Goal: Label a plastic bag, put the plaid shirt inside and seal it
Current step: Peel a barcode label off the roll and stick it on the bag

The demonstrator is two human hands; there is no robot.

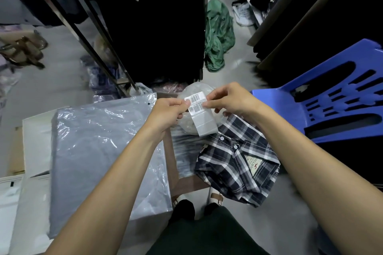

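A strip of barcode labels [199, 109] hangs between my two hands in the middle of the view. My left hand [167, 109] pinches its left edge and my right hand [230, 98] pinches the top right corner of the uppermost label. A folded navy-and-white plaid shirt [238, 161] lies below the strip on a low brown surface, its collar tag facing up. A large clear plastic bag [99, 151] lies flat to the left on a white box. A crumpled clear bag [193, 91] sits behind the labels.
A blue plastic chair [331, 97] stands at the right. Dark clothes hang on racks [87, 27] ahead and on both sides. A green garment [217, 35] lies on the floor ahead. More bagged clothes [101, 76] sit under the left rack. My feet [215, 196] show below.
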